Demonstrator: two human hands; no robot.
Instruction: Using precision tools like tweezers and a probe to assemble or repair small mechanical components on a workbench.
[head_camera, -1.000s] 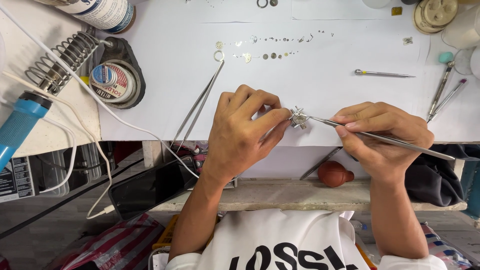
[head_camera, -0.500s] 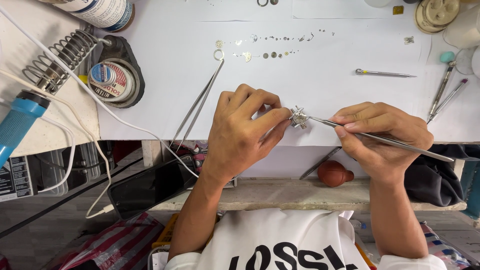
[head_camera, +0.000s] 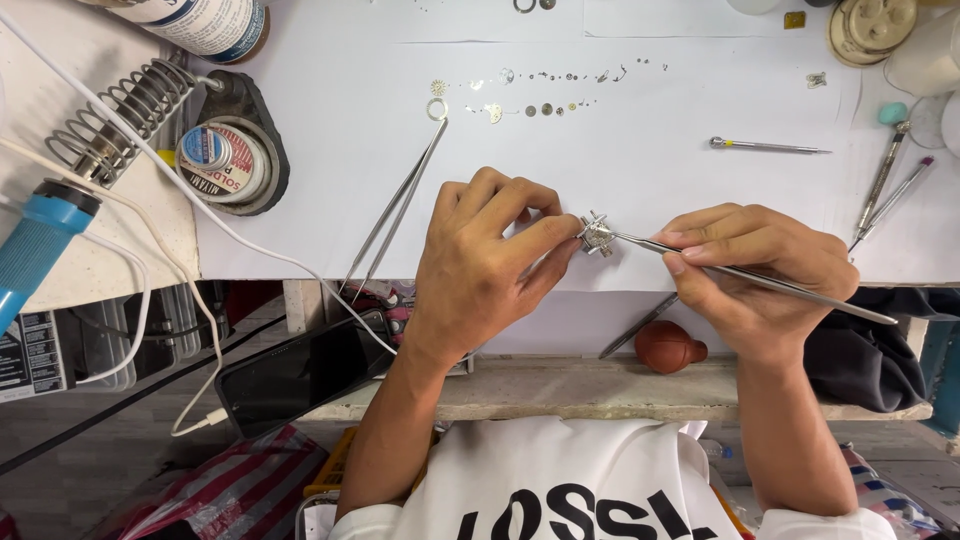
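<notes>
Now my left hand pinches a small silver metal holder with prongs between thumb and forefinger, fingers closed tight on it, just above the white paper sheet that covers the bench. My right hand is closed around a long thin steel tool, held like a pen, and its tip touches the holder from the right. I cannot tell what sits inside the holder; it is too small.

Beyond my grip, farther from me, two short rows of tiny metal parts lie loose on the paper. Left of my left hand a pair of long steel tweezers lies slantwise, and beyond it a round tin with a printed lid sits in a black stand, lid on, contents hidden. A blue-handled soldering iron rests in its coiled wire rest farther left. Beyond my right hand lies a slim silver screwdriver, with two more thin drivers to its right. At the far right corner stands a round cream-coloured lidded container, closed. Under the bench edge near my right wrist is a reddish-brown rubber bulb.
</notes>
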